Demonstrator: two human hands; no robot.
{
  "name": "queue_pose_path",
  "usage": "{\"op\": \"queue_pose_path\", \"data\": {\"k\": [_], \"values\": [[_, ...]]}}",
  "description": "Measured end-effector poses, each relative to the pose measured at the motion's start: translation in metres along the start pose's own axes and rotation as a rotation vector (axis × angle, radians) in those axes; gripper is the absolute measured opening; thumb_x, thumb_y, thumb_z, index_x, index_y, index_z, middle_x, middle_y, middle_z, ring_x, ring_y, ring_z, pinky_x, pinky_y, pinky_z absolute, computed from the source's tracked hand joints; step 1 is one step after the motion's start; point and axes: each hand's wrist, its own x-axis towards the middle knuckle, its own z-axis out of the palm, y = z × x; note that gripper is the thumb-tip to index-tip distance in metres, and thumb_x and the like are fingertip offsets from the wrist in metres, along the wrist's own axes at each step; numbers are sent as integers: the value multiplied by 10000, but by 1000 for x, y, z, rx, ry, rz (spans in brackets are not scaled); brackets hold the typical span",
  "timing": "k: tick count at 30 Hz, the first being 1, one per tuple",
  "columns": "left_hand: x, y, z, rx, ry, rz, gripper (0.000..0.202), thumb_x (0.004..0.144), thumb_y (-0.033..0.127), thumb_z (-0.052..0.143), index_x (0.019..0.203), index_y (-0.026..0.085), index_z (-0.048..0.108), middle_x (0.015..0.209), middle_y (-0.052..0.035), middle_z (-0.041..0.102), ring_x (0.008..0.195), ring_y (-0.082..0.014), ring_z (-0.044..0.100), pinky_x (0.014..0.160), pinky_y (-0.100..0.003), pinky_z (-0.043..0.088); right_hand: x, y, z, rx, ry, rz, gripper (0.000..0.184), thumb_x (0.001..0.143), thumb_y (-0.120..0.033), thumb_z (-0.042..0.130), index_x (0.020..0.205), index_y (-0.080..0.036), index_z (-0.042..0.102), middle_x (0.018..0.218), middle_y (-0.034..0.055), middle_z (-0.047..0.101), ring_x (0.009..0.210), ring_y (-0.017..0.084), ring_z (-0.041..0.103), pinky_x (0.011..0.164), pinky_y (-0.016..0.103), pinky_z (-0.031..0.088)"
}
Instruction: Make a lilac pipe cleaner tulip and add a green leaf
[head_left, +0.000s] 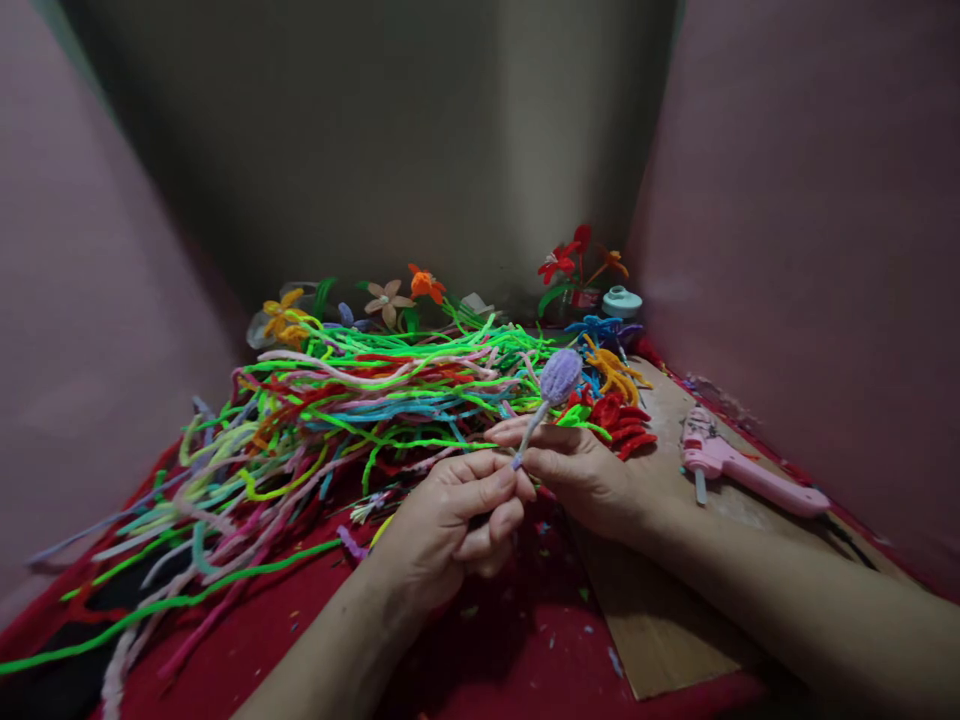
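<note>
A lilac pipe-cleaner bud [559, 376] on a thin stem stands tilted above my hands. My right hand [577, 468] pinches the stem near its lower end, fingers closed. My left hand [457, 515] is curled shut right beside it, thumb and forefinger pressed at the stem's bottom tip. Both hands hover over a red cloth [495, 640]. Just behind them lies a big tangled pile of pipe cleaners [360, 410] in green, pink, blue and red.
A pink glue gun [739, 470] lies on a cardboard sheet [660, 620] at the right. Red and orange petal pieces [619, 400] sit behind my right hand. Finished flowers [390, 298] and a vase of red ones [574, 270] stand at the back. Pink walls close both sides.
</note>
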Motion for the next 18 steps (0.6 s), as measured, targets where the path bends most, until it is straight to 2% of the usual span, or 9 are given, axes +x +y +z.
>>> {"op": "queue_pose_path", "data": {"k": [6,9,11,14,16,18], "values": [[2,0,1,-27,-60,-15,188,867,272,494,765,140,582,415,98,353,288,2,104,308,-140,233,-1,-6,5,125,13,40,179,636,-271,751,803,-211,740,851,28,671,731,137,585,742,305,473],[2,1,3,94,-7,-11,196,863,310,494,779,152,574,441,93,363,306,-5,135,330,-147,203,-1,-2,5,174,48,33,130,634,-211,748,764,-207,735,838,18,669,749,136,594,747,301,476],[2,0,4,348,100,93,222,863,313,490,726,153,560,487,62,417,355,-26,277,379,-155,248,0,1,4,194,73,34,127,633,-191,748,758,-202,730,810,12,667,751,139,600,734,297,478],[3,-8,5,969,291,389,202,871,260,465,722,161,557,660,-11,572,599,-104,534,570,-205,397,1,6,1,208,126,84,144,618,-197,764,755,-180,724,771,15,671,705,137,603,672,279,472],[5,-15,3,1359,393,527,145,876,236,444,861,163,568,792,-53,635,707,-160,598,634,-253,419,1,8,1,223,170,131,167,594,-195,781,746,-163,719,737,18,673,672,132,603,638,264,464],[6,-21,-1,1642,448,588,161,886,222,413,881,155,559,774,-65,643,675,-185,618,576,-266,405,1,10,2,231,188,157,177,589,-193,784,749,-157,716,690,11,665,622,119,595,605,249,455]]}}
